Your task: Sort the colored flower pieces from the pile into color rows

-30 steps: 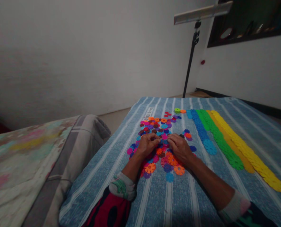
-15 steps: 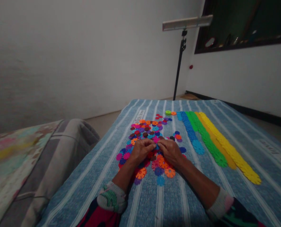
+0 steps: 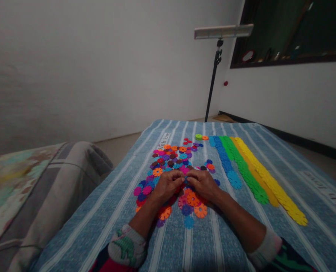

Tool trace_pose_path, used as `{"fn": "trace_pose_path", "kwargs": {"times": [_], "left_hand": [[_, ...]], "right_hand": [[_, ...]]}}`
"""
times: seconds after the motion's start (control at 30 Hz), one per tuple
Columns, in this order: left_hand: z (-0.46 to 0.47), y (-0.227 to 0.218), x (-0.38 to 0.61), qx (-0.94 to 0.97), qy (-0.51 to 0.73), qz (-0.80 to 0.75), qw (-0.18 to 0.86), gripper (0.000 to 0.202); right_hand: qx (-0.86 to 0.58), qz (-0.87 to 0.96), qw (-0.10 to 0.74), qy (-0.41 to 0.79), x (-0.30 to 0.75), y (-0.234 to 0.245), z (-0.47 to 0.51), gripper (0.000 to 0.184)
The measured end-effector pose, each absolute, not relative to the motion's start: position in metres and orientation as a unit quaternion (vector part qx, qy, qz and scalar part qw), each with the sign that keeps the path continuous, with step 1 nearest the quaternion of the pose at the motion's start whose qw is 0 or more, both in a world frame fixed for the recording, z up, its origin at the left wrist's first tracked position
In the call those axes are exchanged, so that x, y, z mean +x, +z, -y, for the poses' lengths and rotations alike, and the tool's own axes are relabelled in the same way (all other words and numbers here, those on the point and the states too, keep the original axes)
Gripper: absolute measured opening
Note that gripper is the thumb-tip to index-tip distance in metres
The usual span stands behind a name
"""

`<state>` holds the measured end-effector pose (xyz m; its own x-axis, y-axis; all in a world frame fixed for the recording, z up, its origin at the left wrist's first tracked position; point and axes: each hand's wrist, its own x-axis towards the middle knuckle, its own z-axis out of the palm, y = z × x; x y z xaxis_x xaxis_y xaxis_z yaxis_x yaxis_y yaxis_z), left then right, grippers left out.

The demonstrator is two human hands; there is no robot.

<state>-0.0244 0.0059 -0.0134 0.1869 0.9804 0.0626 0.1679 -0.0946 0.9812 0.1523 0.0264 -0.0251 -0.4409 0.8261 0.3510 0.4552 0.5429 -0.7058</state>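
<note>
Your left hand (image 3: 168, 185) and right hand (image 3: 204, 185) nearly meet over the loose discs (image 3: 170, 164), fingertips pinching a blue disc (image 3: 186, 181) between them. Fingers hide most of it; its facing is unclear. The yellow row's (image 3: 271, 182) long axis runs away from you, slanting left.

A sliver of blue (image 3: 186, 180) shows between the fingertips of the left hand (image 3: 169, 184) and right hand (image 3: 204, 184), too small and dim to tell whether it is held or lies beneath. Those 2 hands partly hide the flower-shaped plastic discs (image 3: 170, 163) around the fingers. Below the fingers, the bottom edge crops 2 sleeves (image 3: 289, 258); right of them, tablecloth lettering (image 3: 329, 192) is cut off; far beyond, small items (image 3: 277, 56) blur past naming; far left, the floral bedspread (image 3: 23, 177) is cropped.
</note>
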Motion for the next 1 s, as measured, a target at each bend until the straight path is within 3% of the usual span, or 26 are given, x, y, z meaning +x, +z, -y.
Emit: {"fn": "trace_pose_path", "kwargs": {"times": [0.13, 0.27, 0.47, 1.0], "left_hand": [[-0.008, -0.015, -0.026, 0.625, 0.448, -0.494, 0.406, 0.016], [-0.010, -0.012, -0.030, 0.630, 0.455, -0.524, 0.349, 0.015], [-0.007, -0.010, -0.036, 0.673, 0.425, -0.542, 0.267, 0.018], [-0.005, -0.011, -0.041, 0.691, 0.411, -0.553, 0.221, 0.020]], "right_hand": [[-0.402, 0.836, 0.301, 0.223, 0.169, -0.014, -0.049, 0.020], [-0.538, 0.811, 0.209, 0.095, 0.204, 0.006, -0.102, 0.019], [-0.639, 0.755, 0.148, 0.007, 0.248, 0.018, -0.179, 0.024], [-0.658, 0.753, 0.012, -0.024, 0.250, 0.008, -0.221, 0.031]]}}
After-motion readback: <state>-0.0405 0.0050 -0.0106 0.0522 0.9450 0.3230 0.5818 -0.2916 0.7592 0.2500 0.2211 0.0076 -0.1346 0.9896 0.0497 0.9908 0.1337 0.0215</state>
